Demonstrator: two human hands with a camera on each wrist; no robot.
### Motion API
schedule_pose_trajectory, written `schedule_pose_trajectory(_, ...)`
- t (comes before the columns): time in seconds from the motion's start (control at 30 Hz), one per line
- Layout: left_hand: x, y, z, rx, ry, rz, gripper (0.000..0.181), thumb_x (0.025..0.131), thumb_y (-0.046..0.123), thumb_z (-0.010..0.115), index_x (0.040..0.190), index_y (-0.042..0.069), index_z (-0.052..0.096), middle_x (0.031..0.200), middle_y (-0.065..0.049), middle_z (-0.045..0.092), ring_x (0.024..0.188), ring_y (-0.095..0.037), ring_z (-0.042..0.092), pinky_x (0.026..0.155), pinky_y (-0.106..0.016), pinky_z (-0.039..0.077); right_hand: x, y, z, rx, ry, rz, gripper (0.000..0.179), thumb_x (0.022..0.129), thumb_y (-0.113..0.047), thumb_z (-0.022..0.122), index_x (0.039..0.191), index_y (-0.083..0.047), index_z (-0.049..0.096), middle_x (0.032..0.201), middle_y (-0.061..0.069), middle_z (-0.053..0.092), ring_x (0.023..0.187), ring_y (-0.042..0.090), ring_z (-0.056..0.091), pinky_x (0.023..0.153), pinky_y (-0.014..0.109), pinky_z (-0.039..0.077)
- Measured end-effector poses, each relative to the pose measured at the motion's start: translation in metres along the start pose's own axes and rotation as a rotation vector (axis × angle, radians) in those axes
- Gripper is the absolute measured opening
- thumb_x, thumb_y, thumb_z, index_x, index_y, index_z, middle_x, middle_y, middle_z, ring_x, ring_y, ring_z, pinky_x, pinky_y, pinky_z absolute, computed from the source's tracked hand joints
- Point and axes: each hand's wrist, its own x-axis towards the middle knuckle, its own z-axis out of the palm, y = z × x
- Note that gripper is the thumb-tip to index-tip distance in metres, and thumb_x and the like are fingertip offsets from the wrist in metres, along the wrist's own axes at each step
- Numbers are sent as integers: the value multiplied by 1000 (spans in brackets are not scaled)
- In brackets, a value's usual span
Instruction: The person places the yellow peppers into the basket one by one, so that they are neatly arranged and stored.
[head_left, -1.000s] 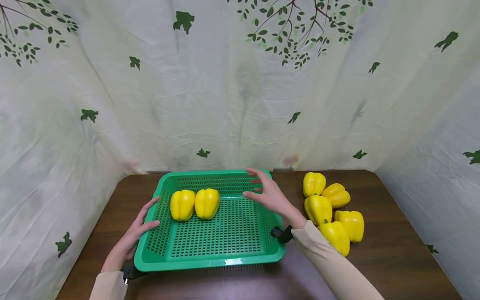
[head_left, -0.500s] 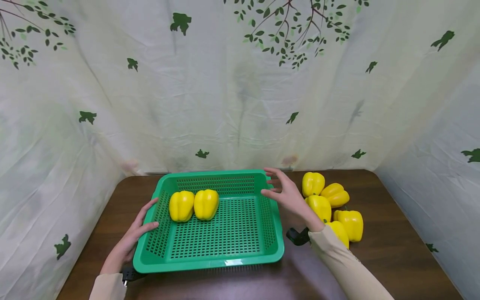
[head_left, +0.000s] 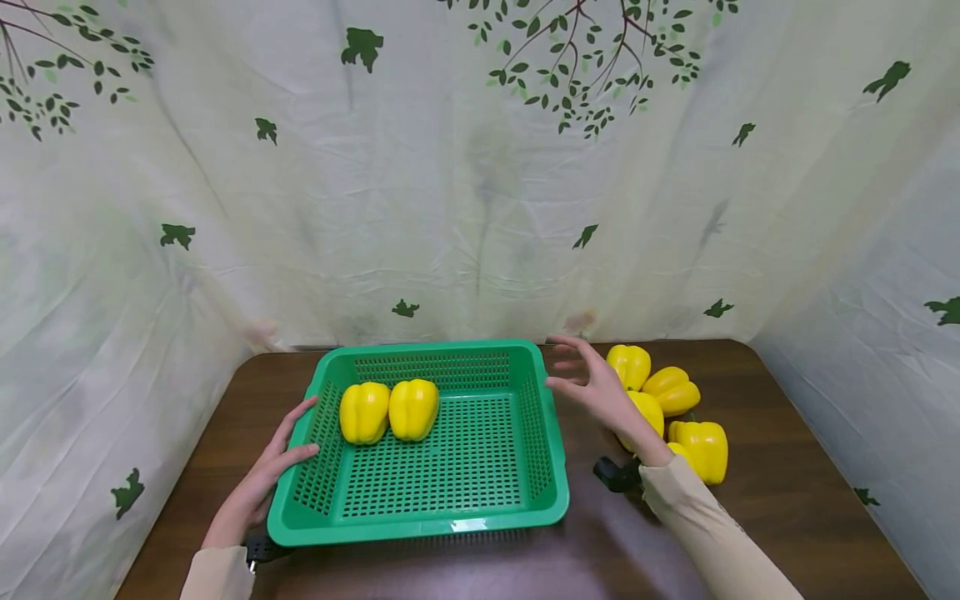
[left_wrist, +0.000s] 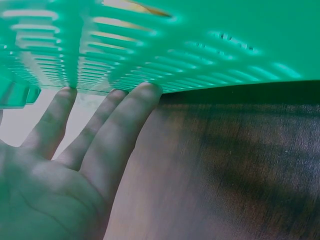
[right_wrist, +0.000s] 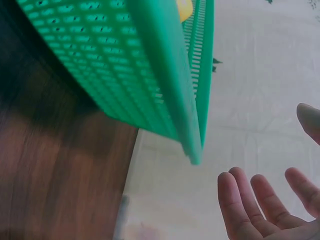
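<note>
In the head view a green plastic basket [head_left: 450, 527] with slotted walls stands on the brown table. Two yellow bell peppers [head_left: 364, 412] sit side by side in its left part. My left hand [head_left: 258, 475] rests at the basket's left rim, thumb over the edge. From the left wrist, straight fingers [left_wrist: 107, 135] reach up to the outer slotted wall. Just off the right rim, my right hand [head_left: 596, 392] hovers with fingers spread and nothing in them. It partly covers several more yellow bell peppers [head_left: 671, 391] on the table behind it.
Those loose peppers lie in a group right of the basket on the wooden table [head_left: 780, 508]. A pale curtain [head_left: 480, 183] with printed leaves hangs behind the table and on both sides.
My right hand has moved from above the basket's right part outward past its right rim, towards the loose peppers. The left hand and the two peppers in the basket stay put.
</note>
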Motion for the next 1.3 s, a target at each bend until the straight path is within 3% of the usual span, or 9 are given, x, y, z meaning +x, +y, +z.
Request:
schedule_pose_trajectory(0.57, 1, 1, 0, 9, 18, -23, 67, 99, 16, 46, 152, 35, 9, 152, -20, 1, 118, -43, 38, 85, -56, 48, -15, 17, -30, 5, 55, 86, 64, 89, -17, 69, 144, -12, 38, 137, 18, 42, 118, 39, 48, 96, 53, 42)
schedule_pose_trajectory(1.3, 2, -1, -1, 10, 8, -5, 67, 100, 16, 46, 152, 35, 9, 152, -20, 1, 117, -39, 40, 85, -55, 49, -46, 41, -64, -170, 87, 167, 63, 89, -17, 69, 142, -4, 37, 139, 24, 39, 121, 44, 41, 99, 60, 33)
